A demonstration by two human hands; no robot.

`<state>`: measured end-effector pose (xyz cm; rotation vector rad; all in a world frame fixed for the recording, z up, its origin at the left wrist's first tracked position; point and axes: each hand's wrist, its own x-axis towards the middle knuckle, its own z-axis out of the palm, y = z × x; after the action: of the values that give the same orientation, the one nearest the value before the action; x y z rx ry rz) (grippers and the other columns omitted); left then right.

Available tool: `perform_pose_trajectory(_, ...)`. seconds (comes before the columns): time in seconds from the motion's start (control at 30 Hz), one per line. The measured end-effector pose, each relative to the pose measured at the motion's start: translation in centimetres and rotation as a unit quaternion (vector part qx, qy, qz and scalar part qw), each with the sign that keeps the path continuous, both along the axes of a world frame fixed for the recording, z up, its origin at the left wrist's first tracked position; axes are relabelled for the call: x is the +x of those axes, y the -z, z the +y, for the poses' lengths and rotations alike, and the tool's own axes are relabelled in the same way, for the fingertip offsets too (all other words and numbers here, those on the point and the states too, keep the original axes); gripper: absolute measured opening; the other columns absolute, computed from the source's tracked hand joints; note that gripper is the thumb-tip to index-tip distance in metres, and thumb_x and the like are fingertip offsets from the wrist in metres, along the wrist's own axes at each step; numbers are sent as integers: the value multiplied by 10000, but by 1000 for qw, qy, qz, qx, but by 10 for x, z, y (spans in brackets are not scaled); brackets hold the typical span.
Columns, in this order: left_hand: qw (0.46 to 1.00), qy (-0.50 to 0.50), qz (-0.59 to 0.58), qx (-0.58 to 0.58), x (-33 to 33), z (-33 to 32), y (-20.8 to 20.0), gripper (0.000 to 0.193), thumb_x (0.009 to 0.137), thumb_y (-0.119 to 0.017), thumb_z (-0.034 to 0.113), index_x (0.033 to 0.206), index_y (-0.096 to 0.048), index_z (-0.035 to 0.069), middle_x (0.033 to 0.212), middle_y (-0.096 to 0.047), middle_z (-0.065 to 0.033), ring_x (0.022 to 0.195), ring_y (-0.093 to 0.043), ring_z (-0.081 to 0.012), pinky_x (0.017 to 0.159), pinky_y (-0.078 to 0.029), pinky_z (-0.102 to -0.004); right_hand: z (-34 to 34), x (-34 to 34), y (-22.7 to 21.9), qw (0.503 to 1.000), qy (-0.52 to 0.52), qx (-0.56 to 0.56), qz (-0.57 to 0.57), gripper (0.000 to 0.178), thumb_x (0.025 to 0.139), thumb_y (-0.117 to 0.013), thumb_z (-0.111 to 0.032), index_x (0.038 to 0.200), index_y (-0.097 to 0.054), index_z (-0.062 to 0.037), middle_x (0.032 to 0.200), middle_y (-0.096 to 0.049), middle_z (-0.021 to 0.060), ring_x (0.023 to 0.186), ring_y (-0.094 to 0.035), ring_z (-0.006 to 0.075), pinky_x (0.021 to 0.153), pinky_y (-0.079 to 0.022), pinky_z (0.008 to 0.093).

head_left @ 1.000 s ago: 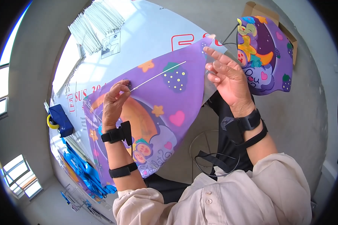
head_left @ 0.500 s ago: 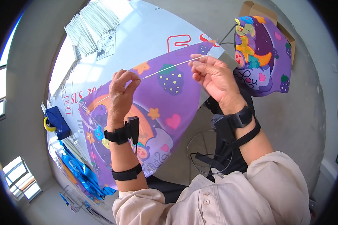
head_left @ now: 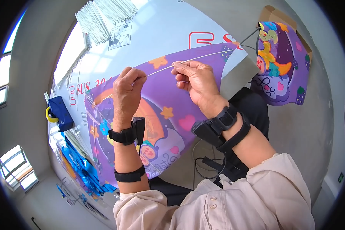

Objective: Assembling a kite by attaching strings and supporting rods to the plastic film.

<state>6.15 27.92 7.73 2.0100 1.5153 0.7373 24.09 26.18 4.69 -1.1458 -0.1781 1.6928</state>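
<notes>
A purple printed sheet [head_left: 228, 65] with stars, hearts, a strawberry and a cartoon figure lies over the white work surface. Along its far edge runs a thin white rod or cord [head_left: 209, 56]; which of the two it is I cannot tell. My left hand [head_left: 127, 94] is closed in a pinch on it, above the sheet. Thumb and fingertips of my right hand [head_left: 198, 80] pinch the same white length a short way to the right, with a small knot or joint showing between the hands. Toward the right, the white length reaches the sheet's corner.
Bundled thin white sticks [head_left: 99, 21] lie at the far left of the white work surface [head_left: 161, 28]. A dark blue box [head_left: 60, 114] with a yellow tape roll [head_left: 50, 115] sits at the left edge, above blue bags [head_left: 78, 163]. Another printed purple piece [head_left: 283, 73] hangs at right.
My right hand has moved left toward my left hand and now pinches the white length. The scene has shifted slightly to the right in view.
</notes>
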Motion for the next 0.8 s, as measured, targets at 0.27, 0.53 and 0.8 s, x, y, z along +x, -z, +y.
perform_pose_trajectory(0.27, 1000, -1, 10, -9, -6, 14, 17, 45, 748, -614, -38, 779, -586, -22, 710, -531, -41, 655, -504, -115, 616, -418, -245, 9, -19, 10, 999, -34, -16, -22, 80, 843, -621, -85, 844, -628, -5, 731, -631, 67, 592, -559, 80, 474, -443, 193)
perform_pose_trajectory(0.53, 1000, 3, -10, 9, -2, 21, 18, 13, 750, -600, -13, 749, -589, -19, 680, -538, -85, 597, -531, -205, 560, -421, -296, 13, -25, 11, 986, -102, 48, -127, 148, 858, -614, -126, 839, -643, 18, 666, -633, 81, 515, -574, 87, 399, -394, 168)
perform_pose_trajectory(0.8, 999, 22, -15, -19, -7, 22, 17, 22, 757, -599, -41, 771, -596, -24, 673, -522, -31, 611, -477, -95, 559, -392, -241, 20, -28, 7, 981, -129, 69, -130, 182, 881, -555, -95, 784, -634, 37, 612, -612, 88, 456, -584, 119, 352, -371, 194)
